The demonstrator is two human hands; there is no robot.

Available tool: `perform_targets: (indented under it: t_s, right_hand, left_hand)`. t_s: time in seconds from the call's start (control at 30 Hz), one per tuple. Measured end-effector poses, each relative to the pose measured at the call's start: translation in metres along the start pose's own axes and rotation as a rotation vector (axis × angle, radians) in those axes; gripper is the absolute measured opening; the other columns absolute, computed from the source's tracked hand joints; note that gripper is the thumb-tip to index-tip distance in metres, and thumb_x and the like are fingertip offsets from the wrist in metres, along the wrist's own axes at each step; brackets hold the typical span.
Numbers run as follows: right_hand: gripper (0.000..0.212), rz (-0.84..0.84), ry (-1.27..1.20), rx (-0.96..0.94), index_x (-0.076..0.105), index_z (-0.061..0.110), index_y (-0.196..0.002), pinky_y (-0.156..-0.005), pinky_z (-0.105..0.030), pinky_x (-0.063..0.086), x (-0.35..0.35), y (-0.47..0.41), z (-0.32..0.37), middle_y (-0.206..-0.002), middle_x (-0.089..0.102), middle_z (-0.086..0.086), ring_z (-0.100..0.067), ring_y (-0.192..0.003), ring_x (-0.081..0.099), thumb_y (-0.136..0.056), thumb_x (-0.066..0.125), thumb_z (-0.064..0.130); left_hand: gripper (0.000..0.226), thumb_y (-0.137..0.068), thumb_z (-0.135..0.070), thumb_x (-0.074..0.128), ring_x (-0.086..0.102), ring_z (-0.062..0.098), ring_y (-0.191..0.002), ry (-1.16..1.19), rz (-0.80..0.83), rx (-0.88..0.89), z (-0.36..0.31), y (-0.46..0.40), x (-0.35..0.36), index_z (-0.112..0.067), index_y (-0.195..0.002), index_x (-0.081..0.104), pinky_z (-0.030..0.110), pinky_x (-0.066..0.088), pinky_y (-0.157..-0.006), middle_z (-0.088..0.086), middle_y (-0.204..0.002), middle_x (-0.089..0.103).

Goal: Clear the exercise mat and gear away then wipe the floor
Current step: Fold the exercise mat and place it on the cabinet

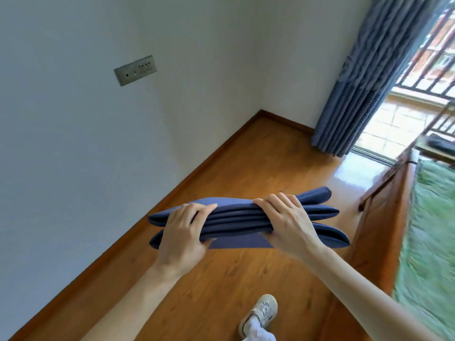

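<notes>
A person looks down at both bare arms stretched forward; the two hands hold a folded dark blue exercise mat point(236, 219) up in the air above a wooden floor point(248, 158). The left hand point(183, 233) grips the mat near its left end, fingers curled over the top edge, thumb underneath; the right hand point(286, 217) grips it right of the middle, fingers wrapped over the stacked folds. The mat's layers fan apart past each hand; it lies roughly level, tilted slightly up to the right. A foot in a pale shoe point(261, 313) stands on the floor below. A white wall point(73, 156) with a socket plate point(135, 70) runs along the left; a blue curtain point(357, 89) hangs by a bright balcony door; a wooden bed frame point(384, 230) with a green cover point(433, 237) sits at the right.
</notes>
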State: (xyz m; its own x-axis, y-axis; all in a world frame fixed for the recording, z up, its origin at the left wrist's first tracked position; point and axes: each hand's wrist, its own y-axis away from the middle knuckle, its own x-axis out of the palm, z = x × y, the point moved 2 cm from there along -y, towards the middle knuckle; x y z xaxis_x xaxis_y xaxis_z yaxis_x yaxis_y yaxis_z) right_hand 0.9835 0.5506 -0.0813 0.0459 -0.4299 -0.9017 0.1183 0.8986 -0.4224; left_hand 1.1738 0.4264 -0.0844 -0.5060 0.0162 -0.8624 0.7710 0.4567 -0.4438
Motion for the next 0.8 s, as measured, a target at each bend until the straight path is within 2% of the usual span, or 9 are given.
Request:
perform_targets:
  t_s: [0.17,0.4,0.8]
  right_hand:
    - [0.052,-0.022,0.062,0.201,0.061,0.012,-0.111,-0.081,-0.029,0.039,-0.009,0.013,-0.086,-0.097,0.060,0.000,-0.022,-0.086,0.055,-0.063,0.076,0.023]
    - [0.050,-0.066,0.140,0.347,0.061,0.013,-0.109,-0.083,-0.029,0.036,-0.031,0.016,-0.193,-0.097,0.061,0.000,-0.024,-0.086,0.056,-0.064,0.079,0.025]
    - [0.052,-0.137,0.256,0.553,0.060,0.013,-0.112,-0.086,-0.033,0.038,-0.066,0.035,-0.314,-0.099,0.062,-0.003,-0.025,-0.090,0.057,-0.065,0.079,0.025]
  left_hand:
    - [0.075,-0.056,-0.020,0.087,0.049,0.015,-0.097,0.086,0.075,0.159,-0.031,-0.091,0.059,-0.018,-0.122,0.052,0.028,0.035,-0.092,-0.002,-0.103,0.057]
    - [0.068,-0.059,-0.023,0.085,0.053,0.019,-0.094,0.108,0.083,0.298,-0.085,-0.200,0.117,-0.016,-0.120,0.056,0.033,0.040,-0.090,0.000,-0.102,0.058]
    - [0.067,-0.060,-0.024,0.084,0.051,0.020,-0.094,0.182,0.107,0.492,-0.167,-0.328,0.184,-0.016,-0.120,0.056,0.036,0.040,-0.089,0.004,-0.102,0.059]
